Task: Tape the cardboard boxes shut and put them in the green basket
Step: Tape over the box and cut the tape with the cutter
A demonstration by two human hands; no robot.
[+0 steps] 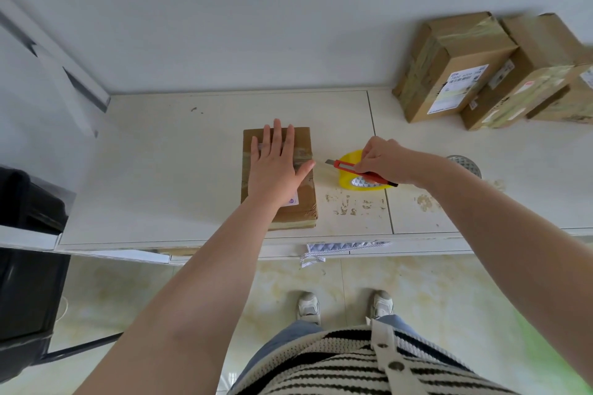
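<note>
**Flat palm on the box, cutter at the tape**

Striped knitwear point(369, 369) fills the bottom edge of the frame, with two pale shoes point(345, 306) on the marbled floor just above it. Both bare forearms reach up from there to the cream tiled counter point(160, 170) at mid-frame.

At the centre lies a flat cardboard box point(279, 199), close to the counter's near edge. On it rests the left hand point(276, 167) — fingers straight and spread, palm pressing down on the lid, thumb out toward the right edge where a strip of clear tape point(324, 170) runs off the box.

Right of centre, the right hand point(385, 163) is curled round a red utility knife point(356, 171), its blade pointing left at that strip. Under the hand sits a yellow tape roll point(348, 181), touching the counter.

More cardboard boxes point(491, 70), taped and labelled, are stacked in the upper right, well apart from the one being worked on.

Dark furniture point(29, 266) stands at the left edge — what it is cannot be told.
</note>
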